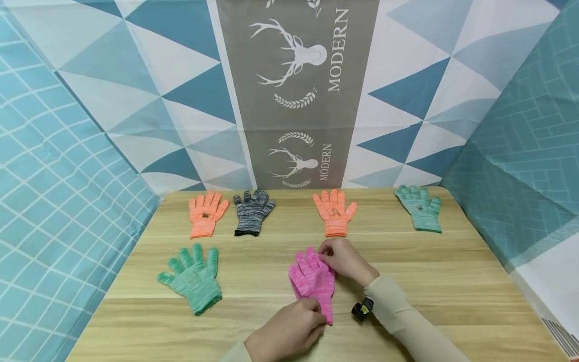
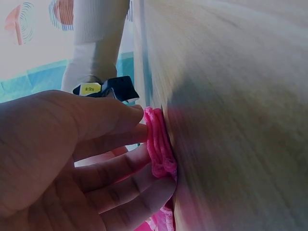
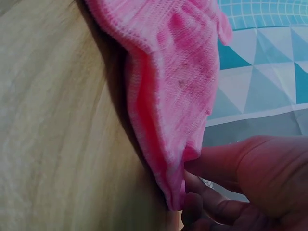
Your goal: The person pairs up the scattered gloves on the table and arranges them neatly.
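Observation:
A pink knitted glove (image 1: pixel 318 281) lies on the wooden table with its fingers pointing away from me and its cuff toward me. At the cuff, my left hand (image 1: pixel 289 327) holds the edge between thumb and fingers; several folded pink layers (image 2: pixel 156 139) show there in the left wrist view. My right hand (image 1: pixel 346 259) pinches the far right side of the glove by a finger end. Seen from the right wrist, the glove's side (image 3: pixel 178 86) bulges up from the wood, and the thumb (image 3: pixel 216 163) presses on its narrow end.
A green glove (image 1: pixel 194 279) lies to the left. Along the back lie an orange glove (image 1: pixel 205 213), a grey-black glove (image 1: pixel 252 212), another orange glove (image 1: pixel 335 212) and another green glove (image 1: pixel 420 208). Patterned cloth (image 1: pixel 294 100) hangs behind the wooden table (image 1: pixel 407 261).

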The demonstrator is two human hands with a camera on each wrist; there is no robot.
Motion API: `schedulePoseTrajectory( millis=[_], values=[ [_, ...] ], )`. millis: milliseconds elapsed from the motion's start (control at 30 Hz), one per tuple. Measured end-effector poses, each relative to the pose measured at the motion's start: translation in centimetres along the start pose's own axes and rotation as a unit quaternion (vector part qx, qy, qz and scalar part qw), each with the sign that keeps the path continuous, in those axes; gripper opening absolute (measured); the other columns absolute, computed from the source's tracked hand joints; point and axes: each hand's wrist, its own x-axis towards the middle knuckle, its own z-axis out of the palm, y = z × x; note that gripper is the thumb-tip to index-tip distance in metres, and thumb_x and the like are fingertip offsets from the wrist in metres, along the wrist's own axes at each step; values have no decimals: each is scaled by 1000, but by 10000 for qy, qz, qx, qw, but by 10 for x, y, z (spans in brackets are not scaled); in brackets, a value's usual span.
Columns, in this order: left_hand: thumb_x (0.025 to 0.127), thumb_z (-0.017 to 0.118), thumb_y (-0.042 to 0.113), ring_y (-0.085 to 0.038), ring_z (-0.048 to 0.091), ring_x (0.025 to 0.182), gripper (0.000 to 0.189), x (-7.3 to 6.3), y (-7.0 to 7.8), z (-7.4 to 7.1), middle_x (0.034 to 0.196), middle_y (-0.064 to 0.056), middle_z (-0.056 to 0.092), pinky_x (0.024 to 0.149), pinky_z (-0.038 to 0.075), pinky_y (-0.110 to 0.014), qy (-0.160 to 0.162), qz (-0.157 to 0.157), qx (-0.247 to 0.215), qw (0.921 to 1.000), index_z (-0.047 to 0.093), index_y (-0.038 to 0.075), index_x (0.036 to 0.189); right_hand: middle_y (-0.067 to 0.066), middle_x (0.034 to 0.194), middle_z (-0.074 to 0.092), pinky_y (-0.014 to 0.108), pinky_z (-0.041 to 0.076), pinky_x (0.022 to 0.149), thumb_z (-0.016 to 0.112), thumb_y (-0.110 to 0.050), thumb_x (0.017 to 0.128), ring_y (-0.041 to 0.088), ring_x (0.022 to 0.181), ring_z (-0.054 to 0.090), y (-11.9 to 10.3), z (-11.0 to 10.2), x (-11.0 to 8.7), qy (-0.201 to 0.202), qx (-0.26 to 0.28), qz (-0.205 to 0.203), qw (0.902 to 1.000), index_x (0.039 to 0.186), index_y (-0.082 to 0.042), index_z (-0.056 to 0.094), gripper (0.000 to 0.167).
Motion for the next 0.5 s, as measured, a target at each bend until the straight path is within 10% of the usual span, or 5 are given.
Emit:
schedulePoseTrajectory(
  millis=[500],
  values=[
    [97, 71, 24, 6, 48, 76, 7, -1, 1, 0, 87, 12, 56, 64, 41, -8, 191, 87, 170, 9996, 77, 23, 94, 0, 82, 72, 25, 51, 62, 75, -5, 91, 8, 70, 61, 0, -2, 2, 566, -84, 129, 9983, 88, -8, 78, 5]
  ],
)
